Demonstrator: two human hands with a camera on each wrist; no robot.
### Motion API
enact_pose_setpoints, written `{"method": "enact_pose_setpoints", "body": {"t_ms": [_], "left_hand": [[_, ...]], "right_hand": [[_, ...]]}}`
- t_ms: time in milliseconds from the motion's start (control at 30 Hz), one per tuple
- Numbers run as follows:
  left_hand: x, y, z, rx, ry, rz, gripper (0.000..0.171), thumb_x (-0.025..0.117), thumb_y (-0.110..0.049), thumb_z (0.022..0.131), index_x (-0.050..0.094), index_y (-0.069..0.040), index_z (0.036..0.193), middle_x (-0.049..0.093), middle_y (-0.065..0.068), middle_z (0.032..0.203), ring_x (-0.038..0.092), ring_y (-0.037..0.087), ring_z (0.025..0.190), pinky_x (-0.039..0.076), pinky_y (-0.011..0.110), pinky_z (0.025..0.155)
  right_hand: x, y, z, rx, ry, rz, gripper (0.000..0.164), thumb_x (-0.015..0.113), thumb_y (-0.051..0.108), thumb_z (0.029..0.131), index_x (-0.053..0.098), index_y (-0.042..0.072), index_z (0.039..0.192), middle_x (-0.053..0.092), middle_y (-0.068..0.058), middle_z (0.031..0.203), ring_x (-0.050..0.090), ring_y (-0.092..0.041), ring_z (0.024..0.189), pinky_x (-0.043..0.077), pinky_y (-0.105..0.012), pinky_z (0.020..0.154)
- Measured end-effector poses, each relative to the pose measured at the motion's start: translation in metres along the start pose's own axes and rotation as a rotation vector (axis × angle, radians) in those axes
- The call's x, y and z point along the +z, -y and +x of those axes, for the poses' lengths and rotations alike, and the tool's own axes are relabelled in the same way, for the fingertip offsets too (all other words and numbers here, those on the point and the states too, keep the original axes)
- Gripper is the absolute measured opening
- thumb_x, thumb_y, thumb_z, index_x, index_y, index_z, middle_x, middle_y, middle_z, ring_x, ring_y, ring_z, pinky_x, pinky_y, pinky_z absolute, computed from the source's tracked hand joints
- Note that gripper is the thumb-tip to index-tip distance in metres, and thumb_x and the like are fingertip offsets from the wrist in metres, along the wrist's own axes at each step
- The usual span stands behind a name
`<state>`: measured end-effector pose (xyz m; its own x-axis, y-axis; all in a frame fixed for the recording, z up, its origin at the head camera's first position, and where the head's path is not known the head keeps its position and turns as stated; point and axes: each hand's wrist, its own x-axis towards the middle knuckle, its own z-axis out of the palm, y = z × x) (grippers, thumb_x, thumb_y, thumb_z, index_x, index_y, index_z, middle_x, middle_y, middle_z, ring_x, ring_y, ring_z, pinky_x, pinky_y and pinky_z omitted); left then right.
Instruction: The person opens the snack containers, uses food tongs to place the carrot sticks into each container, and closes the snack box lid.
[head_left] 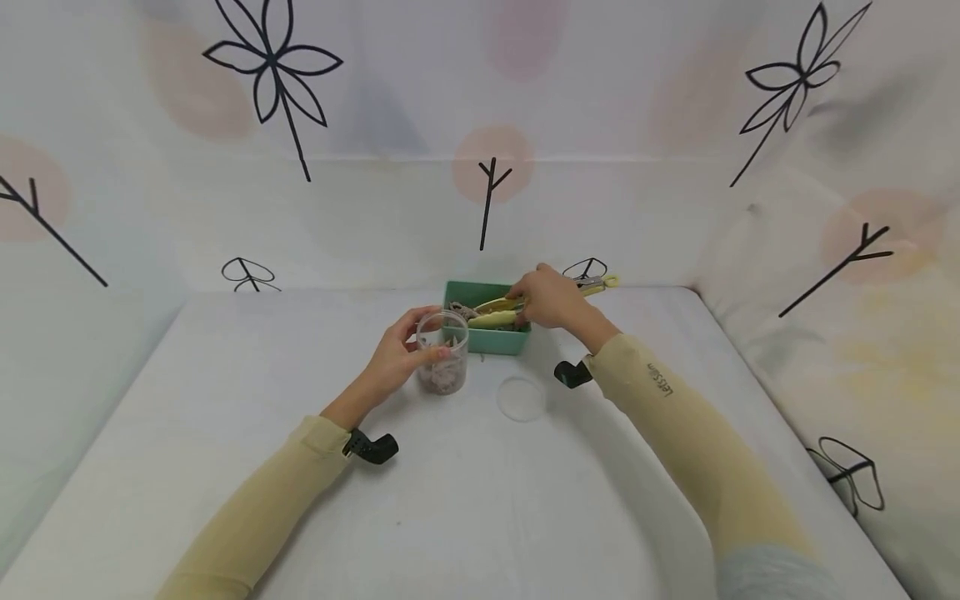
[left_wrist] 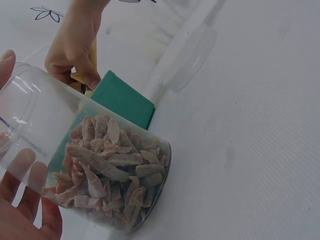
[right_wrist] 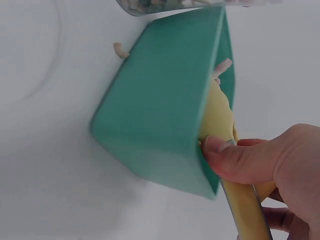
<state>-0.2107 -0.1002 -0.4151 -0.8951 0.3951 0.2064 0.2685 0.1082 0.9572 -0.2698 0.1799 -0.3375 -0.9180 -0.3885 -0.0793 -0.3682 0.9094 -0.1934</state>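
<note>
My left hand [head_left: 397, 350] grips a clear plastic jar [left_wrist: 120, 175], its fingers and thumb around the wall. Dry brownish-pink pieces [left_wrist: 112, 167] fill its lower part. Just behind the jar stands a green rectangular box [right_wrist: 155, 90] holding more such pieces. Over the box's right end, my right hand [head_left: 551, 296] holds yellow tongs [right_wrist: 245, 210], thumb on one arm close to the head. The heads of the tongs [head_left: 495, 318] reach down inside the box, and their handle end points right, past the hand.
A clear round lid [head_left: 521, 398] lies on the white table [head_left: 465, 517] in front of the box. One small loose piece [right_wrist: 120, 50] lies beside the box. Behind the table hangs a patterned cloth [head_left: 405, 208].
</note>
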Motion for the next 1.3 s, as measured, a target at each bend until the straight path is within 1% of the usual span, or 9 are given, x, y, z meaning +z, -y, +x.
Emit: {"method": "enact_pose_setpoints", "body": {"t_ms": [167, 300, 400, 500, 667, 867, 1000, 1100, 1300], "left_hand": [[-0.001, 0.002, -0.001, 0.003, 0.002, -0.013, 0.067, 0.076, -0.016, 0.090, 0.043, -0.009, 0.148, 0.049, 0.021, 0.144, 0.044, 0.029, 0.133, 0.036, 0.055, 0.106], [-0.001, 0.002, -0.001, 0.006, -0.004, -0.023, 0.067, 0.076, -0.016, 0.090, 0.043, -0.009, 0.148, 0.049, 0.022, 0.143, 0.045, 0.030, 0.132, 0.037, 0.055, 0.106], [-0.001, 0.002, -0.001, 0.005, -0.001, -0.013, 0.067, 0.077, -0.017, 0.090, 0.043, -0.010, 0.148, 0.050, 0.019, 0.143, 0.045, 0.029, 0.132, 0.037, 0.054, 0.106], [-0.001, 0.001, -0.001, -0.002, -0.003, -0.002, 0.067, 0.077, -0.018, 0.089, 0.044, -0.011, 0.147, 0.052, 0.015, 0.142, 0.045, 0.028, 0.132, 0.037, 0.053, 0.106], [-0.002, 0.002, -0.001, -0.009, -0.010, 0.004, 0.066, 0.077, -0.018, 0.089, 0.045, -0.012, 0.147, 0.053, 0.013, 0.142, 0.045, 0.027, 0.132, 0.037, 0.053, 0.106], [-0.003, 0.001, -0.001, -0.010, -0.016, 0.004, 0.065, 0.077, -0.019, 0.089, 0.046, -0.014, 0.146, 0.053, 0.012, 0.142, 0.046, 0.025, 0.131, 0.037, 0.052, 0.107], [-0.003, 0.001, -0.001, -0.010, -0.013, -0.001, 0.065, 0.077, -0.017, 0.089, 0.046, -0.014, 0.146, 0.053, 0.011, 0.142, 0.045, 0.025, 0.132, 0.037, 0.053, 0.108], [-0.003, 0.001, 0.000, -0.009, -0.002, -0.006, 0.066, 0.076, -0.016, 0.090, 0.045, -0.013, 0.147, 0.052, 0.012, 0.143, 0.045, 0.027, 0.133, 0.036, 0.054, 0.108], [-0.003, 0.001, 0.000, -0.021, -0.003, -0.010, 0.066, 0.076, -0.017, 0.090, 0.044, -0.014, 0.147, 0.051, 0.012, 0.143, 0.044, 0.027, 0.133, 0.035, 0.054, 0.109]], "right_hand": [[-0.015, -0.002, -0.011, -0.010, -0.059, 0.009, 0.043, 0.083, 0.021, 0.083, 0.072, 0.013, 0.124, 0.068, -0.006, 0.116, 0.049, -0.026, 0.097, 0.047, -0.040, 0.070], [-0.024, -0.002, -0.017, -0.007, -0.103, 0.063, 0.042, 0.082, 0.020, 0.084, 0.072, 0.012, 0.124, 0.068, -0.007, 0.117, 0.048, -0.026, 0.094, 0.044, -0.041, 0.072], [-0.023, -0.005, -0.018, 0.015, -0.123, 0.118, 0.041, 0.082, 0.019, 0.085, 0.072, 0.013, 0.124, 0.069, -0.007, 0.111, 0.047, -0.026, 0.094, 0.043, -0.041, 0.073], [-0.017, -0.008, -0.018, 0.028, -0.116, 0.151, 0.040, 0.081, 0.019, 0.085, 0.072, 0.012, 0.123, 0.069, -0.007, 0.107, 0.048, -0.026, 0.094, 0.043, -0.041, 0.073], [-0.010, -0.012, -0.016, 0.026, -0.093, 0.132, 0.040, 0.081, 0.019, 0.085, 0.072, 0.011, 0.123, 0.069, -0.008, 0.109, 0.048, -0.026, 0.095, 0.044, -0.041, 0.074], [-0.012, -0.013, -0.016, 0.042, -0.067, 0.073, 0.040, 0.081, 0.021, 0.085, 0.073, 0.010, 0.122, 0.069, -0.007, 0.109, 0.049, -0.026, 0.098, 0.046, -0.042, 0.075], [-0.018, -0.013, -0.017, 0.051, -0.058, 0.044, 0.041, 0.082, 0.022, 0.085, 0.072, 0.011, 0.123, 0.067, -0.006, 0.106, 0.048, -0.026, 0.096, 0.046, -0.041, 0.072], [-0.025, -0.012, -0.019, 0.051, -0.073, 0.033, 0.041, 0.082, 0.022, 0.084, 0.073, 0.013, 0.123, 0.067, -0.005, 0.104, 0.047, -0.025, 0.094, 0.045, -0.040, 0.070], [-0.045, -0.003, -0.030, -0.002, -0.115, 0.037, 0.042, 0.082, 0.020, 0.084, 0.072, 0.012, 0.124, 0.069, -0.006, 0.103, 0.044, -0.025, 0.088, 0.041, -0.038, 0.068]]}}
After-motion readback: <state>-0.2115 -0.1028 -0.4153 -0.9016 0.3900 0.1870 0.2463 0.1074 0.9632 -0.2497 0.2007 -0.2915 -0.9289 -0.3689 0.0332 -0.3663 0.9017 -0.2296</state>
